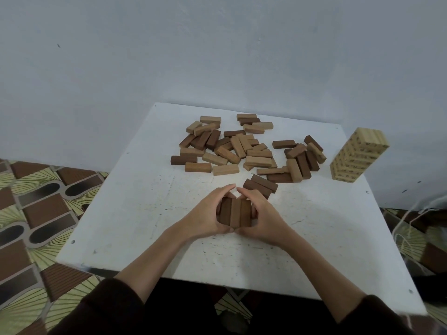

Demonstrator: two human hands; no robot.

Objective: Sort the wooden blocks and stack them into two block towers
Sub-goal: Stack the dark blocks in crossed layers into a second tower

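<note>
A low stack of dark brown blocks [235,212], three side by side on top, stands in the middle of the white table [135,213]. My left hand [208,213] curls round its left side and my right hand [261,217] curls round its right side, thumbs meeting at the front and fingertips nearly touching behind. Just behind, two dark blocks [260,186] lie side by side. A loose pile of light and dark blocks [242,147] spreads across the far half of the table.
A tall tower of pale printed blocks [358,155] stands at the table's far right corner. A grey wall rises behind. Patterned floor shows on the left and right. Thin white cords [411,221] hang off the right.
</note>
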